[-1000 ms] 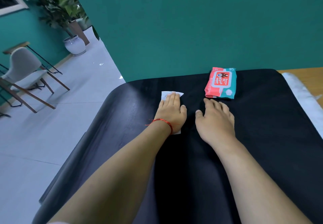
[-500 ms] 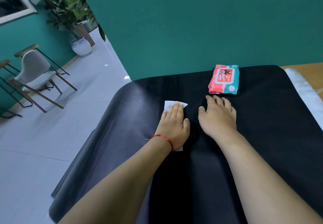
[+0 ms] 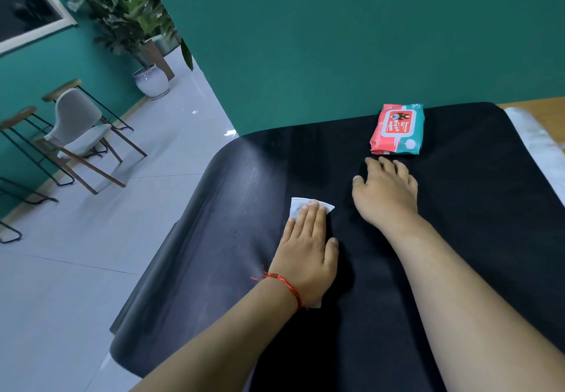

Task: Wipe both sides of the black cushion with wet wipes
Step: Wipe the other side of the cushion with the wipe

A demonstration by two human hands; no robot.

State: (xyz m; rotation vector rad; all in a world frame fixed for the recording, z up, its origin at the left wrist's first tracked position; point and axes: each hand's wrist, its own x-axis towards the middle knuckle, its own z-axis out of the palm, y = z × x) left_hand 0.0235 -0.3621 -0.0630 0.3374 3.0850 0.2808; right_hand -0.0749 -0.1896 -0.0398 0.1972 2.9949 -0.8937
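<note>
The black cushion (image 3: 458,238) fills the lower right of the view, its left edge curving down toward the floor. My left hand (image 3: 305,247), with a red string at the wrist, presses flat on a white wet wipe (image 3: 324,206) on the cushion's left half; the wipe shows beyond the fingertips and near the wrist. My right hand (image 3: 386,192) rests flat on the cushion with straight fingers, just below the red and teal pack of wet wipes (image 3: 397,130) lying near the far edge.
A teal wall stands right behind the cushion. A white cloth (image 3: 538,150) and a wooden surface (image 3: 532,103) lie at the right edge. To the left are grey floor tiles, a grey chair (image 3: 79,128), stools and a potted plant (image 3: 149,81).
My left hand has slid the wipe toward me along the cushion. My right hand has stayed below the pack of wipes.
</note>
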